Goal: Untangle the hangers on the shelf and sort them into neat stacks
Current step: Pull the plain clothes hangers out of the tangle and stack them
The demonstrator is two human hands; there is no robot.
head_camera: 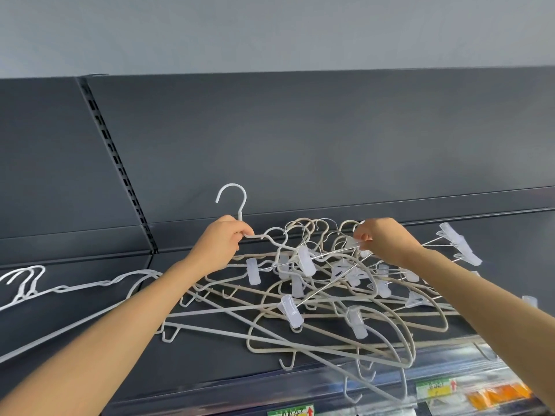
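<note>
A tangled pile of white and beige hangers (pixel 324 298), some with clear clips, lies on the dark shelf (pixel 210 364). My left hand (pixel 220 244) grips the neck of a white hanger (pixel 238 205) whose hook stands up above the fist. My right hand (pixel 387 241) pinches the thin metal bar of a clip hanger (pixel 459 244) at the top right of the pile. A small stack of white hangers (pixel 30 283) lies flat on the shelf at the far left.
The dark back panel (pixel 300 145) rises behind the shelf, with a slotted upright (pixel 120 166) at the left. Price labels (pixel 435 388) and orange packets (pixel 498 397) show under the shelf's front edge at lower right.
</note>
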